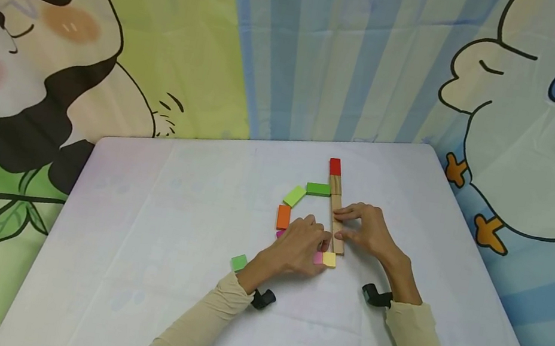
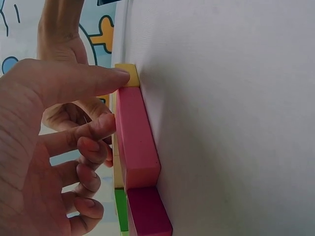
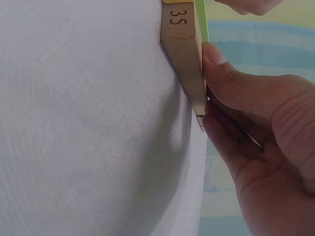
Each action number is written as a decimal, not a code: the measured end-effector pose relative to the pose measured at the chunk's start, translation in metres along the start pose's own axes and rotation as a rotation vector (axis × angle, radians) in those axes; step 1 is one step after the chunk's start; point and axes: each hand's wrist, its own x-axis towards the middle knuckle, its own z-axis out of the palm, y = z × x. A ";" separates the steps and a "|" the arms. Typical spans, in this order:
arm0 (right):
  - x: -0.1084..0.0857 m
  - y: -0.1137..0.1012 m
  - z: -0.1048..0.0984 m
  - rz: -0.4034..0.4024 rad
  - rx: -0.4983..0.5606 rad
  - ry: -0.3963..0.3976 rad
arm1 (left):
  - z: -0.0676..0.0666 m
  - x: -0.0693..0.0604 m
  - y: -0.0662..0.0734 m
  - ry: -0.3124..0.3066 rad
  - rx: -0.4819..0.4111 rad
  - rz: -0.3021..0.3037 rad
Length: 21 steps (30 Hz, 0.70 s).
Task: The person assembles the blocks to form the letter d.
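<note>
My left hand (image 1: 299, 243) is over the lower end of a ring of coloured blocks. In the left wrist view its thumb touches a yellow block (image 2: 129, 73). Its index fingertip meets the top edge of a long pink block (image 2: 138, 137), and the other fingers bend loosely. A magenta block (image 2: 150, 211) adjoins the pink one. My right hand (image 1: 369, 230) touches a plain wooden block (image 1: 337, 225) in a straight row, thumb and fingertips spaced along it. In the right wrist view a wooden block (image 3: 178, 22) shows the number 35.
A red block (image 1: 335, 166) tops the wooden row. Green (image 1: 318, 190), lime (image 1: 294, 195) and orange (image 1: 283, 217) blocks curve round on the left. A separate light green block (image 1: 238, 262) lies beside the left wrist. The white table (image 1: 168, 210) meets a printed cloth backdrop.
</note>
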 end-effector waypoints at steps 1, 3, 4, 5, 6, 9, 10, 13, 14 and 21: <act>0.000 0.000 0.000 -0.001 -0.001 0.000 | 0.000 0.000 0.000 -0.002 -0.001 0.000; 0.000 -0.001 0.000 0.000 0.000 0.000 | 0.000 0.000 -0.001 -0.008 -0.007 -0.002; 0.000 -0.001 -0.001 0.001 0.000 -0.001 | 0.000 0.000 -0.001 -0.010 -0.008 -0.002; 0.000 -0.001 -0.001 0.002 0.001 -0.001 | -0.001 0.000 -0.001 -0.009 -0.010 -0.001; 0.000 -0.001 -0.001 0.002 0.002 -0.002 | -0.001 0.000 -0.002 -0.009 -0.011 -0.001; 0.000 -0.001 -0.001 0.000 0.002 -0.002 | -0.002 0.001 -0.002 -0.010 -0.003 0.001; 0.000 -0.002 -0.001 0.000 0.002 -0.002 | -0.003 0.002 -0.002 -0.011 0.000 0.000; 0.001 -0.001 -0.002 0.002 0.001 0.000 | -0.003 0.003 -0.003 -0.018 -0.005 -0.002; 0.001 -0.001 -0.001 0.005 0.000 0.001 | -0.003 0.003 -0.003 -0.018 -0.011 0.000; 0.000 0.000 -0.001 0.011 0.015 -0.002 | -0.002 0.001 -0.005 -0.012 -0.038 0.012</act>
